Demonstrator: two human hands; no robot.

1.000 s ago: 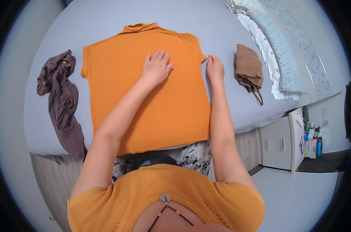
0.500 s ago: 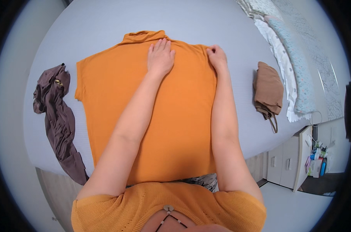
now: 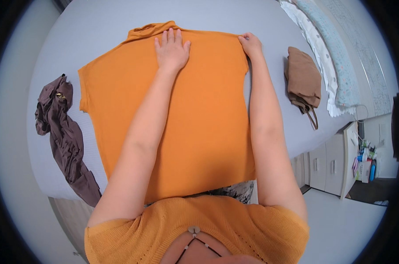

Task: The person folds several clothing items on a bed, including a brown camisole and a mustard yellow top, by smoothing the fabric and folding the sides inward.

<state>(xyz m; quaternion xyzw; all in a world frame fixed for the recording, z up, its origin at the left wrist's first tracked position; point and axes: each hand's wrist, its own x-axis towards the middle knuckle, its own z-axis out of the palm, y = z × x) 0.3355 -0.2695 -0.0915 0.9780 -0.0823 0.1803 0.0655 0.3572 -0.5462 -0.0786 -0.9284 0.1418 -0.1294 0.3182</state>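
An orange high-necked shirt (image 3: 204, 114) lies spread out on the bed, its collar at the far end and its hem close to my body. My left hand (image 3: 172, 50) rests flat on the cloth just below the collar, fingers spread. At the shirt's far right shoulder corner, my right hand (image 3: 251, 45) pinches the sleeve edge between thumb and fingers. The left sleeve lies flat, with neither hand on it.
A crumpled dark purple garment (image 3: 67, 136) lies left of the shirt. To the right is a folded brown garment (image 3: 303, 79) with a thin strap. Patterned bedding (image 3: 340, 57) lines the bed's right side. A white cabinet (image 3: 327, 163) stands beyond the near right edge.
My right hand has pulled the shirt's right shoulder outward, and the cloth there is straighter. My left hand stays flat near the collar, its fingers now wider apart. The view has shifted slightly.
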